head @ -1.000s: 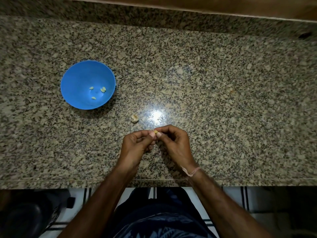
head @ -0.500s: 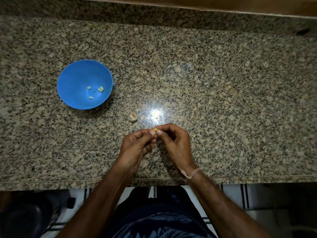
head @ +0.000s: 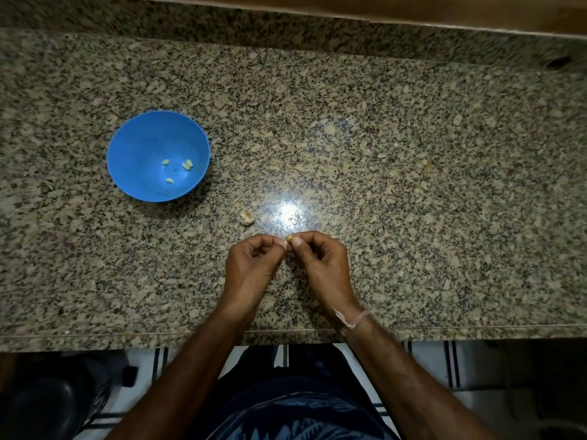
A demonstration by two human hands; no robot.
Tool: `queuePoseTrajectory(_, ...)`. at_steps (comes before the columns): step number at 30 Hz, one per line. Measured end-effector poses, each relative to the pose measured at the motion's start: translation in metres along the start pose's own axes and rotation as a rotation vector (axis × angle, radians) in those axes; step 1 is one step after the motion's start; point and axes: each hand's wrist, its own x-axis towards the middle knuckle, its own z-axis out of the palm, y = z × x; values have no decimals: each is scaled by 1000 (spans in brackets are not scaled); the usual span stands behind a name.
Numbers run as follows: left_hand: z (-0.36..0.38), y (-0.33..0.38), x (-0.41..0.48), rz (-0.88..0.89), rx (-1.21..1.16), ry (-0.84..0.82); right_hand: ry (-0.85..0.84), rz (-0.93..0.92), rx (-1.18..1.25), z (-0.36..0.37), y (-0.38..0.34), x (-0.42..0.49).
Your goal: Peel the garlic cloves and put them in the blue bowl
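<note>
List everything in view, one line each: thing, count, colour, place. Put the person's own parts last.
blue bowl: one, blue, on the left part of the counter.
peeled cloves: three or four, pale yellow-green, inside the bowl.
garlic piece: one, pale tan, on the counter between bowl and hands.
garlic clove: one, yellowish, pinched between both hands.
counter: one, speckled granite, across the view.
wrist thread: one, pinkish, on the right wrist.
left hand: one, near edge, pinches the clove.
right hand: one, beside it, pinches the clove.
</note>
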Motion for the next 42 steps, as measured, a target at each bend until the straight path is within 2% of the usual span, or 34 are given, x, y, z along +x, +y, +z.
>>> queuePoseTrajectory(3, -1, -2, 2, 72, 200, 95, -2, 90, 88, -3, -2, 2)
queuePoseTrajectory(6, -1, -5, 4, 158, 408, 187, -13, 111, 50, -8, -1, 5)
queuePoseTrajectory(10, -3, -11, 8, 311, 509, 177, 3, 101, -13, -15, 3, 6)
queuePoseTrajectory(15, -2, -16, 10, 419, 591, 190, 7, 81, -68, -21, 5, 6)
queuePoseTrajectory(19, -2, -21, 11, 532, 679, 138, 18, 69, -117, -23, 9, 5)
queuePoseTrajectory(29, -5, -25, 7, 518, 688, 264, 61, -12, -197, -20, 9, 1)
queuePoseTrajectory(38, -9, -26, 1, 573, 685, 164, 51, -95, -266, -11, 8, -10)
queuePoseTrajectory(42, -11, -23, -6, 531, 639, 115, 11, -110, -286, -8, 7, -14)
